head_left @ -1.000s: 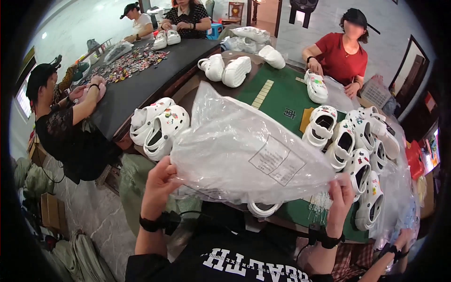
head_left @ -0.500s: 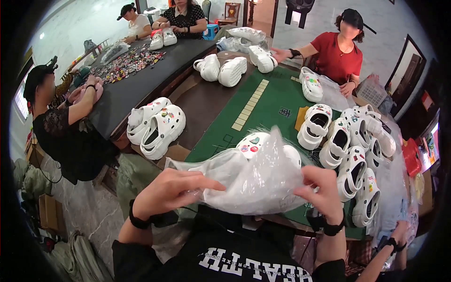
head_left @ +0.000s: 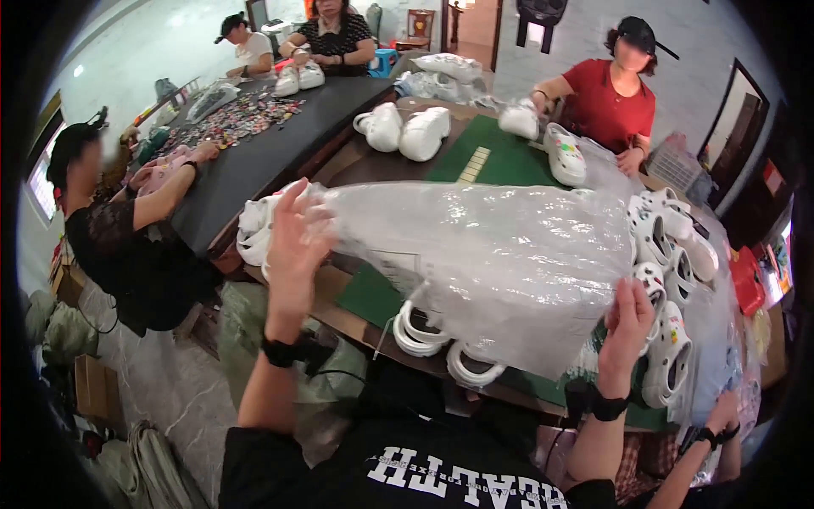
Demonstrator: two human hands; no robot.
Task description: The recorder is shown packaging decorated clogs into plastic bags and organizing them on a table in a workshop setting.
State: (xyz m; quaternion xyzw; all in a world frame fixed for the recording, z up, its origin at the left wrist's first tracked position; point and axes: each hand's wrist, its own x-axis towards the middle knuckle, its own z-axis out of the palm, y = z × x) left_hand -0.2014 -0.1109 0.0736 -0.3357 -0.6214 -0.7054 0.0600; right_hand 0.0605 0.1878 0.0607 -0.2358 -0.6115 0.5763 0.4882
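A clear plastic bag (head_left: pixel 509 254) is stretched out flat between my hands above the table. My left hand (head_left: pixel 297 233), raised and slightly blurred, has its curled fingers at the bag's left end. At the right lower edge my right hand (head_left: pixel 629 318) pinches the film. Under the bag lies a pair of white clogs; only the heel straps, a left one (head_left: pixel 420 331) and a right one (head_left: pixel 473 366), show below the film, and the rest is veiled. Another white clog pair (head_left: pixel 253 233) stands behind my left hand, partly covered by it.
Several white clogs with colourful charms (head_left: pixel 666 339) crowd the right side by more plastic film (head_left: pixel 712 365). A co-worker in red (head_left: pixel 610 102) handles a white clog (head_left: pixel 520 119) across the green table mat (head_left: pixel 360 293). Left, a dark table (head_left: pixel 297 153) bears scattered charms (head_left: pixel 237 123); other people work there.
The plastic bag, bunched over the clogs before, is now spread wide and lifted. My left hand rose and went left; my right hand shifted right. The co-worker in red picked up a clog.
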